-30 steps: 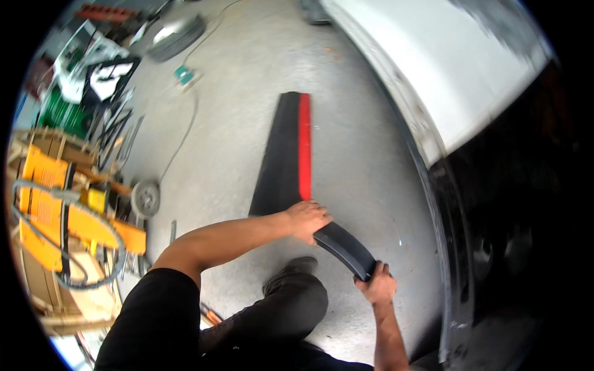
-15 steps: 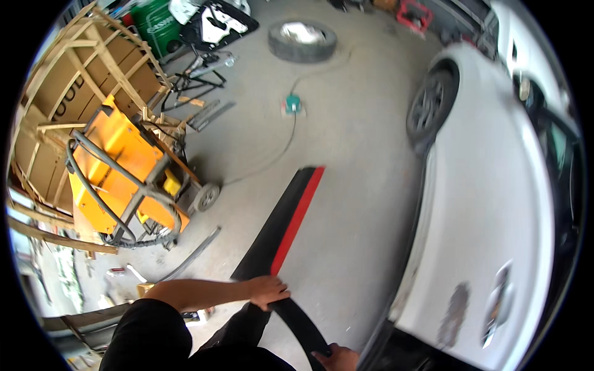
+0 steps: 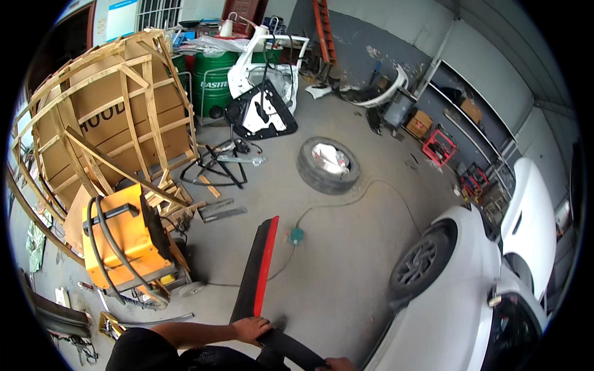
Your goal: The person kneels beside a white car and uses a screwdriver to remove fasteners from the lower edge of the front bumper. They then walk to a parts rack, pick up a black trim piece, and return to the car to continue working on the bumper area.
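Observation:
A long black trim strip (image 3: 250, 278) with a bright red band along one edge stretches away from me, and it bends where my hands are. My left hand (image 3: 252, 330) is closed round its middle part. Closer to my body, my right hand (image 3: 339, 364) grips the near section, partly cut off by the lower edge of the view. To the right stands a white car (image 3: 442, 315) with its hood raised, apart from the strip.
A yellow wheeled machine (image 3: 127, 238) stands left, before a wood-framed cardboard crate (image 3: 117, 123). Ahead lie a tire (image 3: 328, 176), a green connector (image 3: 296, 235) on a floor cable, and a white car door (image 3: 250, 68). Metal stands (image 3: 213, 167) and a dark curved bar (image 3: 164, 319) lie on the floor.
My view has tilted up, showing the far wall, an orange ladder and shelves. Both hands still hold the strip, now lower in the picture, its far end more upright.

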A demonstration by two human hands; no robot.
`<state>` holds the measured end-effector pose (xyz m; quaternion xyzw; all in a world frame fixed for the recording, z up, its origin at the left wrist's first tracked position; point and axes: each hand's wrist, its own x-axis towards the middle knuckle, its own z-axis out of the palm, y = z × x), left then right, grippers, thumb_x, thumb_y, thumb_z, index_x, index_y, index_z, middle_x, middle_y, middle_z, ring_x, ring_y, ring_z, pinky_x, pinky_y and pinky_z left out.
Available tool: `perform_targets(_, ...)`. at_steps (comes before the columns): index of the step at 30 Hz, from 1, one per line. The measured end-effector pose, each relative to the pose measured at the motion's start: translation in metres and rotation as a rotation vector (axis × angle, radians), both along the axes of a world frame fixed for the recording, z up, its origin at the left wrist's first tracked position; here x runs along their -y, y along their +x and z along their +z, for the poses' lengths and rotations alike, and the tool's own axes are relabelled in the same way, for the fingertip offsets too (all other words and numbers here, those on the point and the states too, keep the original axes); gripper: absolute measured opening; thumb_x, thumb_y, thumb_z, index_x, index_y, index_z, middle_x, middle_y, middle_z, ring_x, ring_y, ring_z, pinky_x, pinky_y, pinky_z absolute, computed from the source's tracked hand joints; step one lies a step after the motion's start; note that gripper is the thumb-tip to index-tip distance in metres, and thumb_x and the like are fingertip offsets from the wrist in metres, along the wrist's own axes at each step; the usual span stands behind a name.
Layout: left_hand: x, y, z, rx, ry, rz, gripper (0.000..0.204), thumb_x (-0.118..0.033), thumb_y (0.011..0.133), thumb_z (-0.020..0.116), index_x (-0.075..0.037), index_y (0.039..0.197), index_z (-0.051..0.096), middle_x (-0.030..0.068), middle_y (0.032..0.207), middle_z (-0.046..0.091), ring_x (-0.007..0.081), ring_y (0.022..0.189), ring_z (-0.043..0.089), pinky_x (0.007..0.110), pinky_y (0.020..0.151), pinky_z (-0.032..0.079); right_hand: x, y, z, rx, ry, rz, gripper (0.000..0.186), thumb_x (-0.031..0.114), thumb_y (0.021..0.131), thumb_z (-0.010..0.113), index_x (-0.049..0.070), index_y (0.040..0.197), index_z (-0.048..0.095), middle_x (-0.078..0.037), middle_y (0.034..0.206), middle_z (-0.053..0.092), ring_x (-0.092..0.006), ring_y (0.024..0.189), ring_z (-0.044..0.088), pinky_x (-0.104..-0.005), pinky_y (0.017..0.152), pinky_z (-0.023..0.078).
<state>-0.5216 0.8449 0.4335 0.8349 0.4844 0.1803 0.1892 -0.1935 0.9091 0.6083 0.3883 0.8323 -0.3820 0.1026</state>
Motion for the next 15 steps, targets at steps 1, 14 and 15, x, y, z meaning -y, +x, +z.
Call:
perform_targets(1,-0.030,-0.011,0.012,0.000,0.025,0.053,0.083,-0.047,0.072,0.070,-0.003,0.133,0.035,0.0161,0.112,0.053,0.0360,0.106,0.052,0.043,0.092,0.043,-0.045,-0.008,0.001,-0.055,0.009,0.045,0.041,0.044,0.082,0.062,0.003,0.080,0.063,-0.022,0.071,0.061,-0.0406,0.067,0.059,-0.0464,0.060,0.047)
perform_targets(14,0.105,-0.197,-0.176,-0.212,-1.410,1.172,0.029,-0.020,0.080,0.054,-0.005,0.101,0.069,0.0161,0.108,0.066,0.0323,0.103,0.062,0.042,0.082,0.051,-0.561,-0.278,0.032,0.488,0.329,0.706,0.037,0.041,0.086,0.056,0.006,0.091,0.067,-0.018,0.090,0.067,-0.0368,0.089,0.063,-0.0467,0.079,0.049)
perform_targets(15,0.115,-0.188,-0.176,-0.176,-1.482,1.163,0.027,-0.020,0.079,0.055,-0.006,0.098,0.069,0.0150,0.104,0.066,0.0322,0.100,0.063,0.043,0.080,0.051,-0.593,-0.304,0.028,0.530,0.338,0.713,0.038,0.041,0.086,0.056,0.006,0.092,0.067,-0.018,0.090,0.067,-0.0366,0.090,0.063,-0.0468,0.079,0.049)
